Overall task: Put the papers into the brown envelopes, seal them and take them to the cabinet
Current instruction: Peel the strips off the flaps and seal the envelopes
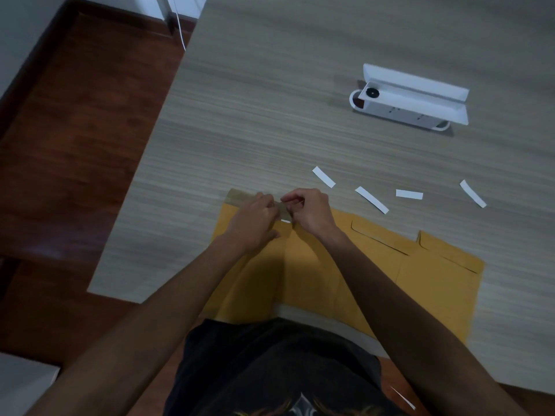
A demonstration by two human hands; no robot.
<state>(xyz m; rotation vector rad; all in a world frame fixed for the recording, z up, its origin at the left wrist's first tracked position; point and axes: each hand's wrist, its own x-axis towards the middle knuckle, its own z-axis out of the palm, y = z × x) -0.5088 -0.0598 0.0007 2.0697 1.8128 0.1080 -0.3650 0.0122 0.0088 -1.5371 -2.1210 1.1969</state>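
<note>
Fingers (286, 202) pinching envelope flap (240, 196)

Three brown envelopes (300, 265) – five white strips (371, 199) – one white box (411, 99).

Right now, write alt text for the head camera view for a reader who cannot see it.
Both hands, left hand and right hand, pinch the open flap of a brown envelope on a grey wood-grain table. More brown envelopes overlap to the right; four white paper strips lie beyond, and a white box farther back.
</note>
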